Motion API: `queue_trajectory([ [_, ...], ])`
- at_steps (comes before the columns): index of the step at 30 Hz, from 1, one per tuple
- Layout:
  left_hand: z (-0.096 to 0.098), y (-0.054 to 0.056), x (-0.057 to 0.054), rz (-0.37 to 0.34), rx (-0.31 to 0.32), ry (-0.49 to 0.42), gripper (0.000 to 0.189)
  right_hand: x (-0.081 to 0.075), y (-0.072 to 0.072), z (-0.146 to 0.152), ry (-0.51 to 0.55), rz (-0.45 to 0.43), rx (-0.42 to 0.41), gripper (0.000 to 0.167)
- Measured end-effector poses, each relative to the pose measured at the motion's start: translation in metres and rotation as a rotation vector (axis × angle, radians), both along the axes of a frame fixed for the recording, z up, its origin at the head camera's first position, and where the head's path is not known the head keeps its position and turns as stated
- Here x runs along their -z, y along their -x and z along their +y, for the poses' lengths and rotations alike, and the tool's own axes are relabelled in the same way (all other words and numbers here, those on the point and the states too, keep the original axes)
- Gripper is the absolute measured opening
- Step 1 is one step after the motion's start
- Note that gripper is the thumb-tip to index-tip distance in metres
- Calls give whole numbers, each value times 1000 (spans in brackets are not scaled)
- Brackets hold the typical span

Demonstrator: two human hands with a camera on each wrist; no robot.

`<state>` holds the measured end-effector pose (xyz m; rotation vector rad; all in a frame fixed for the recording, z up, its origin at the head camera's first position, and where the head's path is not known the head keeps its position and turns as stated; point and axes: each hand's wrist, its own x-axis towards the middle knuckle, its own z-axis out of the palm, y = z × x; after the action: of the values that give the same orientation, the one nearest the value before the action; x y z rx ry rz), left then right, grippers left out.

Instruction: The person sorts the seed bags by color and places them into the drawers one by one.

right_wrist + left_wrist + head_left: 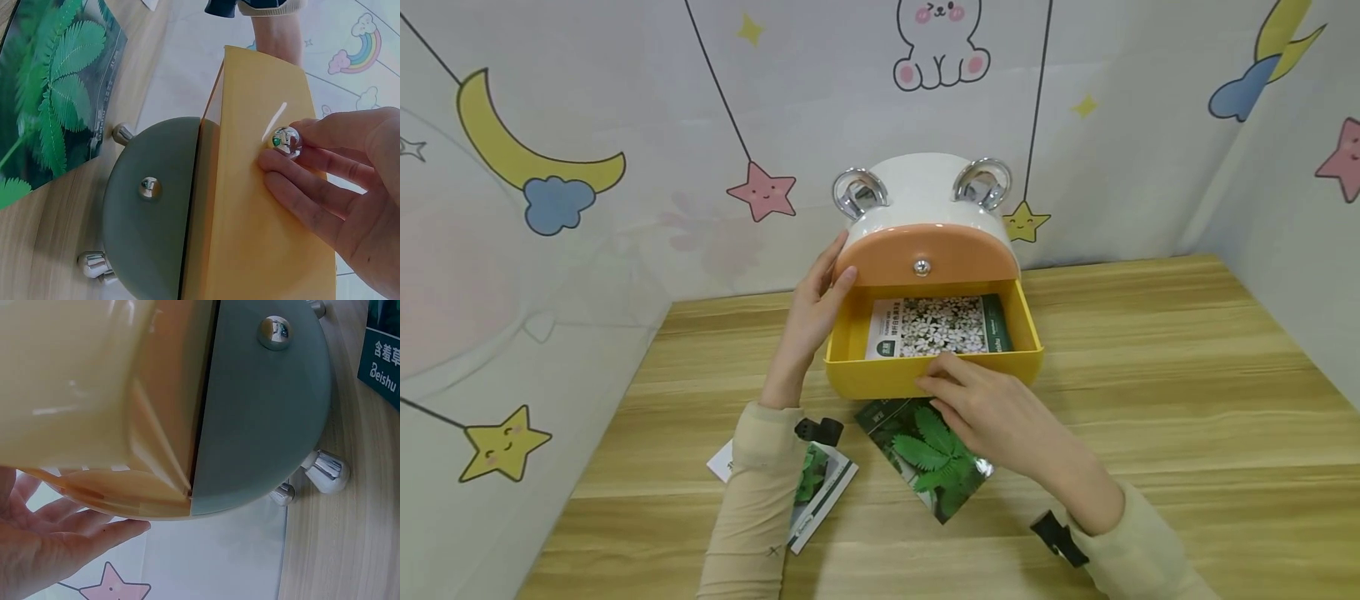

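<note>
Yellow drawer [876, 380], knob [289, 141] pinched by right hand [992, 412], sits beside the straight-fingered left hand [812, 313].

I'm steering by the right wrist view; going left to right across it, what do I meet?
Leaf-printed packet → grey-green panel → yellow drawer → right hand.

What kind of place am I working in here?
Probably a staged tabletop corner styled like a child's room: a cartoon-printed backdrop stands behind a wood-grain table, which holds a small rounded box with an open yellow drawer.
</note>
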<state>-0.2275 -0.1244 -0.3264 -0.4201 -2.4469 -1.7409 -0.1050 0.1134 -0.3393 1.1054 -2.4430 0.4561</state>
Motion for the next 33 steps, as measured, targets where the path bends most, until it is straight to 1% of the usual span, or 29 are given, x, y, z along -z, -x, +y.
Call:
queue_trajectory([
  [5,0,0,0,6,3,-3,50,-1,2,1,0,-6,-3,24],
  [16,-1,1,-1,7,-1,-9,50,-2,10,0,13,-20,0,24],
  [23,-1,2,0,28,-3,-3,50,-1,15,0,18,-34,14,22],
  [27,-1,2,0,18,2,-6,50,-1,18,0,16,-42,23,22],
  [31,0,0,-2,1,7,-12,52,-1,20,0,17,-54,15,23],
  [33,1,-4,-7,-3,11,-17,53,-2,21,0,11,-64,14,23],
])
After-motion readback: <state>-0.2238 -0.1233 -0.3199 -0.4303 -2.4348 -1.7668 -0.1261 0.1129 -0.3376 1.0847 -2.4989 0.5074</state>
